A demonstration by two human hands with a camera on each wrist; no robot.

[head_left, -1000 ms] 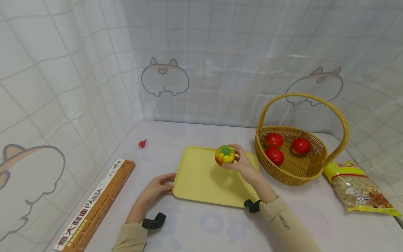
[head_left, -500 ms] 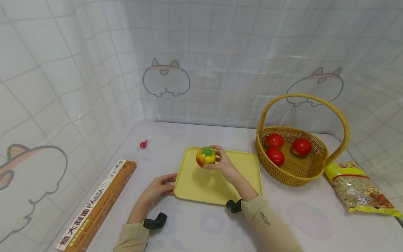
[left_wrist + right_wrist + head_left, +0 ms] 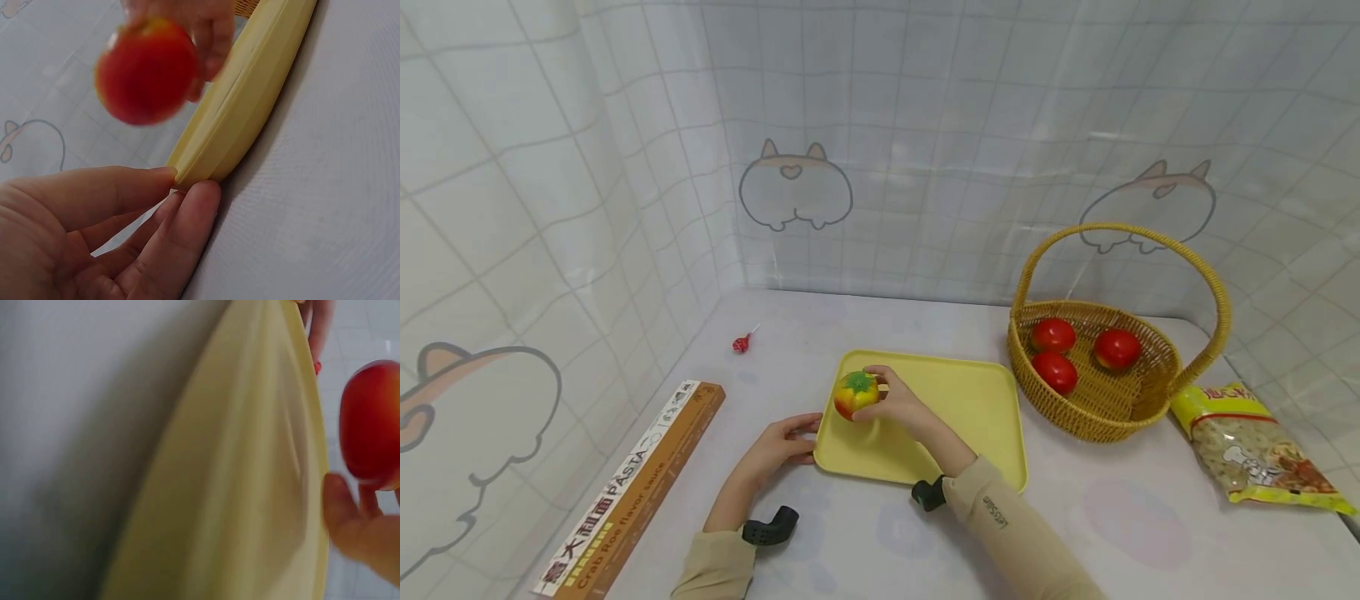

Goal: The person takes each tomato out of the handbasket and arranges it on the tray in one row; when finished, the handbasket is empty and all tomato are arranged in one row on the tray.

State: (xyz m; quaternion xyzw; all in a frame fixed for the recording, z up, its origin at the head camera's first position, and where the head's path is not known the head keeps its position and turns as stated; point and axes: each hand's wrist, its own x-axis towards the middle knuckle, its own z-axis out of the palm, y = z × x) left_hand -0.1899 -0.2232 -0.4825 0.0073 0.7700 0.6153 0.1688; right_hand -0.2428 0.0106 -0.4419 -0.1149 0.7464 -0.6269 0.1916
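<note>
A red-and-yellow tomato (image 3: 855,395) with a green leafy top is gripped in my right hand (image 3: 901,407), over the left part of a yellow tray (image 3: 955,392). In the left wrist view the tomato (image 3: 149,74) shows its red underside, blurred, above the rim. My left hand (image 3: 778,443) pinches the tray's left edge between thumb and fingers; the pinch shows plainly in the left wrist view. From the right wrist, the tomato (image 3: 374,422) appears at the right side, with the tray wall (image 3: 250,456) in front.
A wicker basket (image 3: 1097,429) with a tall handle holds several red tomatoes (image 3: 1117,349) at the right. Beside it lies a bag of pasta (image 3: 1255,450). A long pasta box (image 3: 640,483) lies at left, and a red lollipop (image 3: 741,343) at the back left.
My right hand has carried the tomato leftward across the tray, then lower and nearer its left side. My left hand has stayed at the tray's edge.
</note>
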